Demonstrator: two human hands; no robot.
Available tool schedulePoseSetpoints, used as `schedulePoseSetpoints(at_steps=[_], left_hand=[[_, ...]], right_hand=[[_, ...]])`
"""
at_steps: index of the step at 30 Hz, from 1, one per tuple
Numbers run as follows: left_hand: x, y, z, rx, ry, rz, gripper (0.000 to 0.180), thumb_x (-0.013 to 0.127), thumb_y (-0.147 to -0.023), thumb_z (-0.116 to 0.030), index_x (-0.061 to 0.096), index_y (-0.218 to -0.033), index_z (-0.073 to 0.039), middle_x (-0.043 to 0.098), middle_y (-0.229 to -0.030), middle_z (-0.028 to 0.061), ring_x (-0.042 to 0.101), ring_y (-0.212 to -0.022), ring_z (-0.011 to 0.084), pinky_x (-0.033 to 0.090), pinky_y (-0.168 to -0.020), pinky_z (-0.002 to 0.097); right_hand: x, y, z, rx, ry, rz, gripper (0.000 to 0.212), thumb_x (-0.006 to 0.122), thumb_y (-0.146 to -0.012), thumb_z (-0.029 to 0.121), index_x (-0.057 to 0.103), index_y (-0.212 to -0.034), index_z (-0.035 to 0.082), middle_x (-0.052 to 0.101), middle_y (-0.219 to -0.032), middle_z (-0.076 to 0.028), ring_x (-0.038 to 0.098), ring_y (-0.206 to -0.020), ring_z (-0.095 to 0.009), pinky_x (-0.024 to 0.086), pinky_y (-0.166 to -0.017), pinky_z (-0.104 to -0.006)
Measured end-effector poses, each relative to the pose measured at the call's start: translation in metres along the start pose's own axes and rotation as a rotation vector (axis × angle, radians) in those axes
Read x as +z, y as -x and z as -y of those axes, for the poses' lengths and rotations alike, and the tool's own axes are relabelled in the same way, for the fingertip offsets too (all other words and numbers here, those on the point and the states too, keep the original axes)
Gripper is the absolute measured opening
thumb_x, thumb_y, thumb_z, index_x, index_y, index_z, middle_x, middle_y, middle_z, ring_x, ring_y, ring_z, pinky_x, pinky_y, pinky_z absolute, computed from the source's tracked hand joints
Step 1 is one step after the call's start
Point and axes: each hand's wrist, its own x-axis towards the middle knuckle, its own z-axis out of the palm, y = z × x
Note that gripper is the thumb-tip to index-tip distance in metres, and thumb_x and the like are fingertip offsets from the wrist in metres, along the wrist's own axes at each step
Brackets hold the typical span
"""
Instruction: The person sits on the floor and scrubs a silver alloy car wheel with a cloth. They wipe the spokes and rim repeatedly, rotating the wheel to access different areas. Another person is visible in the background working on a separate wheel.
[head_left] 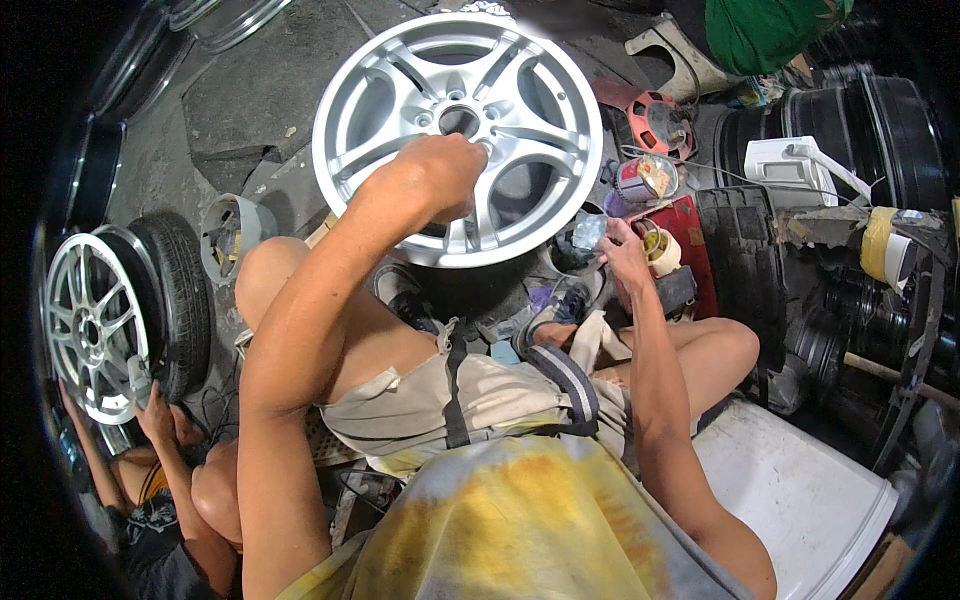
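A silver alloy wheel rim (352, 160) lies face up in front of me, above my feet. Over its lower middle, close to the centre hole, is my left hand (435, 178), its fingers curled closed against the spokes. Whatever those fingers hold is hidden beneath them. My right hand (626, 250) is off the rim's lower right edge, fingers bent and drawn together. It is beside a small pale-blue, translucent object (589, 232), touching or nearly touching it; what the fingertips grip is too small to tell.
Right of me are a paint can (645, 179), a yellowish-white cup (662, 252), a red case (700, 238) and a white box-shaped seat (800, 490). At left, another person's hand (155, 412) works at a second rim (93, 300) beside a tire (180, 310).
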Motion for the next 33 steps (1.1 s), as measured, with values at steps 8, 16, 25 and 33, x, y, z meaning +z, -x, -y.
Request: schedulePoseSetpoints(at_steps=[8, 16, 25, 33], left_hand=[[0.016, -0.001, -0.001, 0.053, -0.048, -0.047, 0.018, 0.067, -0.071, -0.003, 0.073, -0.087, 0.002, 0.071, -0.089, 0.0229, 0.072, -0.088, 0.0348, 0.058, -0.075, 0.0407], [0.024, -0.002, -0.012, 0.094, -0.067, 0.0, 0.015, 0.067, -0.072, -0.003, 0.074, -0.085, -0.001, 0.072, -0.088, 0.0206, 0.072, -0.086, 0.034, 0.058, -0.074, 0.0401], [0.016, -0.001, -0.02, 0.076, -0.03, 0.092, 0.019, 0.067, -0.075, -0.006, 0.07, -0.092, 0.003, 0.069, -0.097, 0.0219, 0.069, -0.094, 0.0344, 0.056, -0.083, 0.0407], [0.03, -0.01, -0.019, 0.089, 0.296, 0.011, 0.03, 0.06, -0.081, -0.007, 0.059, -0.109, 0.004, 0.056, -0.111, 0.0251, 0.061, -0.103, 0.0414, 0.05, -0.089, 0.0449]], right_hand=[[0.006, 0.008, 0.01, -0.342, 0.569, -0.025, 0.028, 0.074, -0.08, 0.021, 0.064, -0.093, -0.002, 0.064, -0.099, -0.018, 0.061, -0.098, -0.033, 0.047, -0.087, -0.042], [0.018, 0.015, 0.027, -0.383, 0.66, -0.086, 0.018, 0.064, -0.079, 0.013, 0.059, -0.084, -0.004, 0.06, -0.11, -0.021, 0.058, -0.097, -0.039, 0.047, -0.088, -0.0433], [0.023, 0.009, 0.024, -0.354, 0.312, -0.044, 0.018, 0.07, -0.073, 0.01, 0.056, -0.073, -0.001, 0.066, -0.091, -0.011, 0.061, -0.081, -0.02, 0.048, -0.077, -0.0315], [0.018, 0.002, 0.01, -0.158, 0.162, -0.085, 0.015, 0.067, -0.079, 0.009, 0.062, -0.09, -0.001, 0.065, -0.088, -0.005, 0.059, -0.083, -0.012, 0.048, -0.077, -0.0288]])
